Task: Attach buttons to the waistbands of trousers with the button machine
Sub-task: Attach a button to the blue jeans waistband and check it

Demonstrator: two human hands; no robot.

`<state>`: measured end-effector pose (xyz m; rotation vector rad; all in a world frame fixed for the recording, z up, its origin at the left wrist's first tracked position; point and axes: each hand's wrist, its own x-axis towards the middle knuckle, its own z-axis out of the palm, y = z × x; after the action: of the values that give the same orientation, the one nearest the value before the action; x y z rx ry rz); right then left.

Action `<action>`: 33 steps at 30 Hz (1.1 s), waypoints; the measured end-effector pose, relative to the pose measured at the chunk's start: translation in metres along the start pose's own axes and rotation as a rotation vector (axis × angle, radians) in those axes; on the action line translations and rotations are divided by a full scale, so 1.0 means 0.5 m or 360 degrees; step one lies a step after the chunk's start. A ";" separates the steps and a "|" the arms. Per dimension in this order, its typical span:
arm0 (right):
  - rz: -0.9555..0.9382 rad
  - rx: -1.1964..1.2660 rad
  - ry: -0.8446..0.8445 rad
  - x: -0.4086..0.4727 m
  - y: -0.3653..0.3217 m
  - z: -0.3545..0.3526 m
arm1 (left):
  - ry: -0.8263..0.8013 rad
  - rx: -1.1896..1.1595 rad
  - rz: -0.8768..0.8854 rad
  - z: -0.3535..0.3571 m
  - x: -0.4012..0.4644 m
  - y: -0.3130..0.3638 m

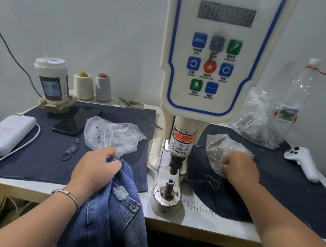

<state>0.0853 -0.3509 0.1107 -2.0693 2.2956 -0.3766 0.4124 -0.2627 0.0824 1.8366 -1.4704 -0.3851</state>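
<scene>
- Left hand (96, 168) grips jeans (112, 212) at counter (195, 221) edge, kept ready beside button machine (174, 168).
- Right hand (238, 168), fingers curled, reaches into plastic bag (218, 147), probably for a button.

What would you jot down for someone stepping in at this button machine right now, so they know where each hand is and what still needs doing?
Left hand: grips the top edge of the jeans, which hang off the table's front edge, left of the machine.
Right hand: fingers curled into the small plastic bag on the dark cloth, right of the machine; whether it has a button yet is hidden.
Button machine: the lower post under the punch is bare, with no fabric on it.
Done: jeans brought up.
Left: load the button, lay the waistband over the post, press.
</scene>
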 end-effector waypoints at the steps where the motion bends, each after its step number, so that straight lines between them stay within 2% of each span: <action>1: 0.0003 -0.0004 0.0020 0.001 -0.002 0.002 | 0.0002 0.0003 -0.0001 0.001 0.001 -0.001; 9: -0.0036 -0.0059 -0.0004 0.018 0.004 0.009 | 0.0002 -0.0050 -0.0008 -0.001 -0.003 0.001; 15: -0.0036 0.0091 -0.0096 0.027 0.010 0.006 | -0.0014 -0.0035 -0.0016 -0.004 -0.005 0.004; 18: 0.0223 0.0305 -0.0263 0.031 0.015 0.017 | -0.0003 -0.0010 -0.0024 -0.003 -0.005 0.005; 19: 0.0279 0.0352 -0.0242 0.027 0.015 0.024 | 0.0000 -0.0008 -0.0026 -0.003 -0.005 0.005; 22: 0.0165 0.0352 0.0157 0.007 0.013 0.046 | -0.0001 -0.0009 -0.0035 -0.003 -0.006 0.006; 24: 0.0118 0.0361 0.0270 -0.007 0.009 0.050 | -0.0001 -0.0010 -0.0040 -0.003 -0.007 0.008; 33: 0.0140 0.0168 0.0300 -0.009 0.000 0.058 | 0.0010 -0.0042 -0.0043 -0.003 -0.006 0.003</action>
<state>0.0909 -0.3513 0.0818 -1.9526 2.3995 -0.7005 0.4113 -0.2596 0.0840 1.8368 -1.4309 -0.4099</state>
